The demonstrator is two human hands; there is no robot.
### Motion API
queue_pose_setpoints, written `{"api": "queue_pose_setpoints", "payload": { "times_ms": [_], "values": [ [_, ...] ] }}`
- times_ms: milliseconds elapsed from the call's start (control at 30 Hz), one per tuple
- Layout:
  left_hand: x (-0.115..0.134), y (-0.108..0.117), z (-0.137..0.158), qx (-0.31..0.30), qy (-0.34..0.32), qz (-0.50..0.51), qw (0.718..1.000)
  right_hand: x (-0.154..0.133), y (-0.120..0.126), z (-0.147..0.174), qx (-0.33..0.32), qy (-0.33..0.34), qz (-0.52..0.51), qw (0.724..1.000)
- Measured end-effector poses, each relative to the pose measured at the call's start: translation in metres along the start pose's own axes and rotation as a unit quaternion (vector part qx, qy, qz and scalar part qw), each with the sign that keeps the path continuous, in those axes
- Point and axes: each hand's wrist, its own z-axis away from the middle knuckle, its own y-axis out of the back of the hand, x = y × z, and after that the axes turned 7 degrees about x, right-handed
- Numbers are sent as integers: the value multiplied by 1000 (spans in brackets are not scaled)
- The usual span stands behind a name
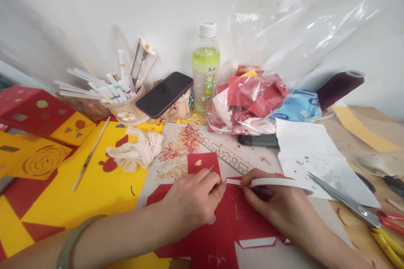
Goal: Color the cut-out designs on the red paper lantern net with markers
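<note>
A red card cutout [217,235] with flaps lies in front of me, pencil-like marks on it and a small pale heart [198,162] on its upper panel. My left hand [197,197], with a ring and a green bangle, presses down on the card with curled fingers; its thumb is mostly hidden. My right hand [277,201] pinches a narrow white strip [280,182], which looks like double-sided tape. Part of it lies along a card edge between my hands, and the rest loops over my right hand. Another white strip [258,242] sits on a lower flap.
Scissors [344,199] lie open at right beside white paper [315,151]. A ruler [221,151] and cutter [259,141] lie behind. Further back stand a drink bottle [206,71], phone [166,94], pen holder [129,109] and scrap-filled plastic bag [249,101]. Yellow card [123,193] covers the left.
</note>
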Motion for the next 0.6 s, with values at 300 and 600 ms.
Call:
{"api": "queue_pose_setpoints", "payload": {
  "times_ms": [300,600],
  "values": [
    [-1,5,-7,-101,-1,1,995,-3,1,0,10,14,14,1000],
    [-1,9,-8,-132,-24,-8,991,4,20,-1,101,63,56,991]
  ]
}}
